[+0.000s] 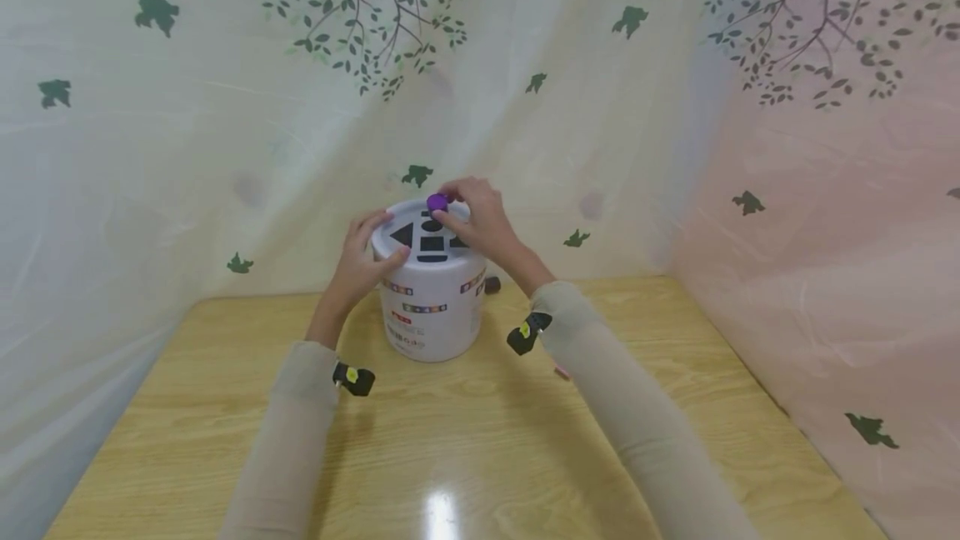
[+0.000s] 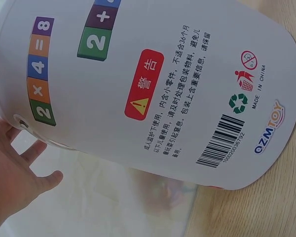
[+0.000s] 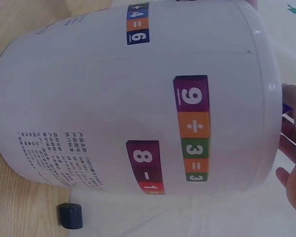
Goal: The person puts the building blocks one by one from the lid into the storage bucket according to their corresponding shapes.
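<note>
A white bucket (image 1: pixel 431 315) with a lid stands upright on the table, its side printed with coloured number sums. The lid (image 1: pixel 386 242) has dark cut-outs in several shapes, including a triangle and a rectangle. My left hand (image 1: pixel 360 261) rests on the lid's left edge, thumb at the front and fingers spread farther back. Between thumb and fingers, my right hand (image 1: pixel 480 215) pinches a purple block (image 1: pixel 437 202) with a rounded top, over the far part of the lid. In the right wrist view only a sliver of the purple block (image 3: pixel 286 108) shows.
A dark block (image 3: pixel 70 216) lies on the table to the right of the bucket. A small pink piece (image 1: pixel 562 372) is partly hidden by the right sleeve. Behind the wooden table (image 1: pixel 420 432) hangs a pale curtain (image 1: pixel 315 148) printed with leaves and birds.
</note>
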`<action>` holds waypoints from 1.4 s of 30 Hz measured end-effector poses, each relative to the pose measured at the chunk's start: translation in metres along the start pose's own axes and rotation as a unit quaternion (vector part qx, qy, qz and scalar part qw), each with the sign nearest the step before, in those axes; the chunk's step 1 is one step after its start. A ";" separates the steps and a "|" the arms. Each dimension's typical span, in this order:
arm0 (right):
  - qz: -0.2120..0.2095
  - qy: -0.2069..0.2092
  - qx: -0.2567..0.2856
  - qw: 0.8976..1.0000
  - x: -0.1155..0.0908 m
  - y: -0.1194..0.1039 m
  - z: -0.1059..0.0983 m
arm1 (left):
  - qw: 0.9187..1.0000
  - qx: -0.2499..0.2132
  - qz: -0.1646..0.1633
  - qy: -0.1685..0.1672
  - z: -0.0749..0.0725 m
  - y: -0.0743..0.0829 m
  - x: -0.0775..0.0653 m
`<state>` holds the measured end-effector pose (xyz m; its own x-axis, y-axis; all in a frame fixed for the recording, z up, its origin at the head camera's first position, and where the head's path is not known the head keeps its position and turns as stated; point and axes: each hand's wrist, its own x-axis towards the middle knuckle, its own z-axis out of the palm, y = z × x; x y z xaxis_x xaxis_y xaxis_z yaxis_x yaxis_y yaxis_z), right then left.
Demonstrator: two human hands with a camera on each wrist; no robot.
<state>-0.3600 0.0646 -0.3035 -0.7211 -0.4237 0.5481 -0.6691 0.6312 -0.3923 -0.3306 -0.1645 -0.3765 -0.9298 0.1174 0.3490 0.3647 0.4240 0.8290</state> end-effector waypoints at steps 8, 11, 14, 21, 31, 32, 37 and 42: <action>0.011 -0.013 -0.030 0.999 0.003 -0.002 0.011 | 1.000 -0.001 0.006 0.001 0.000 -0.002 0.000; 0.014 -0.019 -0.034 0.999 0.004 -0.003 0.013 | 1.000 -0.004 0.009 0.002 0.000 -0.003 0.001; 0.018 -0.025 -0.040 0.999 0.004 -0.002 0.015 | 1.000 -0.006 0.009 0.001 0.000 -0.003 0.001; 0.032 -0.045 -0.053 0.997 0.004 -0.001 0.017 | 1.000 -0.013 0.009 -0.004 0.000 -0.001 0.000; 0.039 -0.062 -0.065 0.995 0.005 0.001 0.018 | 1.000 -0.016 0.012 -0.003 0.000 0.000 0.000; 0.039 -0.063 -0.066 0.995 0.005 0.002 0.018 | 1.000 -0.015 0.012 -0.002 0.000 0.000 0.000; 0.040 -0.066 -0.064 0.995 0.004 0.001 0.018 | 1.000 -0.013 0.016 0.001 0.000 -0.001 0.001; 0.047 -0.070 -0.065 0.994 0.004 -0.001 0.018 | 1.000 -0.015 0.019 0.002 0.000 -0.001 0.001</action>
<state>-0.3659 0.0507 -0.3146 -0.8030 -0.4398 0.4023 -0.5757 0.7471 -0.3323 -0.3320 -0.1649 -0.3773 -0.9150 0.1291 0.3821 0.4010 0.3926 0.8277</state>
